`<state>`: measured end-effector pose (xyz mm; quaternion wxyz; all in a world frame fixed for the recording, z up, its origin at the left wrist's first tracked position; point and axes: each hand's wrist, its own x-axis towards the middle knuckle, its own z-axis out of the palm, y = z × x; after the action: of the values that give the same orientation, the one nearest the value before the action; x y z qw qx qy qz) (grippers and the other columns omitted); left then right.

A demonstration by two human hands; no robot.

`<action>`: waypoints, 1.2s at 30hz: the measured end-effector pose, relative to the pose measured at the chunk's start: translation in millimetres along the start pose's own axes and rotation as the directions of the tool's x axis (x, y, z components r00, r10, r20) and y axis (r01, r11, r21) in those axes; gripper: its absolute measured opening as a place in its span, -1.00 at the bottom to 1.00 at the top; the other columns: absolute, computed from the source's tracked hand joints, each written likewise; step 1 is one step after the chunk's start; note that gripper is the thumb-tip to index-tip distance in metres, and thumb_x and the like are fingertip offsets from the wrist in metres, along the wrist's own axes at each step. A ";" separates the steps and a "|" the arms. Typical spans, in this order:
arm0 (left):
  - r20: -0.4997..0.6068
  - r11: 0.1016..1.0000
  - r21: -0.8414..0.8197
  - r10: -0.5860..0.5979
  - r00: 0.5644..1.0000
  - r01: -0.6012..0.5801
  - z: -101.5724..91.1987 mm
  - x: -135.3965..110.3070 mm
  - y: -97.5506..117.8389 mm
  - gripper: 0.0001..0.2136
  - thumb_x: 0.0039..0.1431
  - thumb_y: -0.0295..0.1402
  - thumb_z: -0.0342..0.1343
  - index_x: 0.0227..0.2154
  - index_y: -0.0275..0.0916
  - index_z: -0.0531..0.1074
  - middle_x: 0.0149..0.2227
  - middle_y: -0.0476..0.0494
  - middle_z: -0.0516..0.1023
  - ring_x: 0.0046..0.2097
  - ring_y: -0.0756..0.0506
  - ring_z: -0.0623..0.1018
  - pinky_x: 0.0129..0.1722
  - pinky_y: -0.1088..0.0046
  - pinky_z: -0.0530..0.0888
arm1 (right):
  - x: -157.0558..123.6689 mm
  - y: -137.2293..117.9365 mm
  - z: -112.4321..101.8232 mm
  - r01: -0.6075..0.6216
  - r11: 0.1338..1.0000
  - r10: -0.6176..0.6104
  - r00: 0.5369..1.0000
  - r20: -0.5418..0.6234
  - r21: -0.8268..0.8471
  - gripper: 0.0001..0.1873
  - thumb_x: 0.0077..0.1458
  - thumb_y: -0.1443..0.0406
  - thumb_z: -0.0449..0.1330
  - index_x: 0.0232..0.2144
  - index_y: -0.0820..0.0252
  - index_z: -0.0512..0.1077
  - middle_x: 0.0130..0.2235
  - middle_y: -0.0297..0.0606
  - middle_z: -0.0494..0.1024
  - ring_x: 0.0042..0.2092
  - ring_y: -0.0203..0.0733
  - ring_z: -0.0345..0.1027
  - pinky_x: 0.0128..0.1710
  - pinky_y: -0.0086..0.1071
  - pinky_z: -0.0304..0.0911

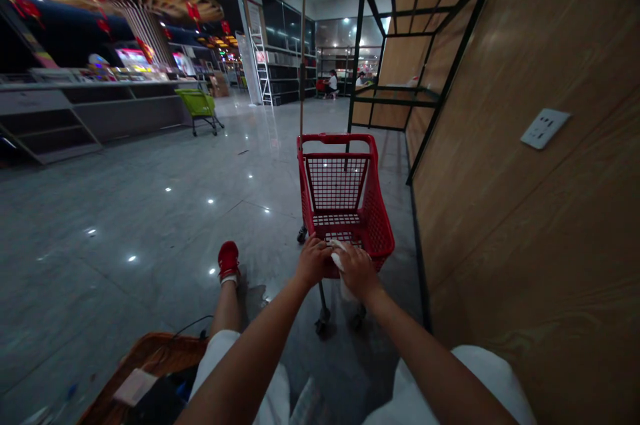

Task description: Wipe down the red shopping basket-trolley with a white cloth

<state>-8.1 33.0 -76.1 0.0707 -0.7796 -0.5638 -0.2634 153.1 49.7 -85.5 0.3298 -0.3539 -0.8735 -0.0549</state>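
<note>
A small red shopping cart (pixel 336 185) with a mesh basket and dark castors stands on the floor in front of me. Its near rim is under both hands. My left hand (pixel 314 260) has its fingers curled over the left part of that rim. Just to its right, my right hand (pixel 356 268) is closed on a white cloth (pixel 338 256), pressed against the same rim. The cloth's folds are partly covered by the fingers. Through the mesh, the basket shows nothing lying inside.
A wooden wall (pixel 520 225) with a socket plate (pixel 545 128) runs along my right. Ahead is a black metal frame (pixel 395 97). A wicker basket (pixel 145 345) with items sits at lower left. A green cart (pixel 197 102) stands by a counter (pixel 130 110); people are further back.
</note>
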 end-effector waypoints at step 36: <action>0.073 0.974 0.213 -0.096 0.993 0.078 -12.8 8.5 -7.2 -0.83 0.05 -0.44 0.06 -0.29 -0.17 0.46 -0.20 -0.16 0.51 0.00 -0.20 0.41 0.30 0.02 0.00 | -10.8 58.0 -6.6 -0.124 0.988 0.119 0.991 -0.057 -0.090 -0.76 0.26 0.36 0.00 -0.10 0.13 0.41 -0.12 -0.16 0.48 -0.07 -0.10 0.32 0.19 -0.04 0.05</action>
<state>-17.0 37.5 -62.4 0.1175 -0.7525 -0.6245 -0.1730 200.4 84.4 -95.0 0.3381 -0.4199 -0.8380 -0.0845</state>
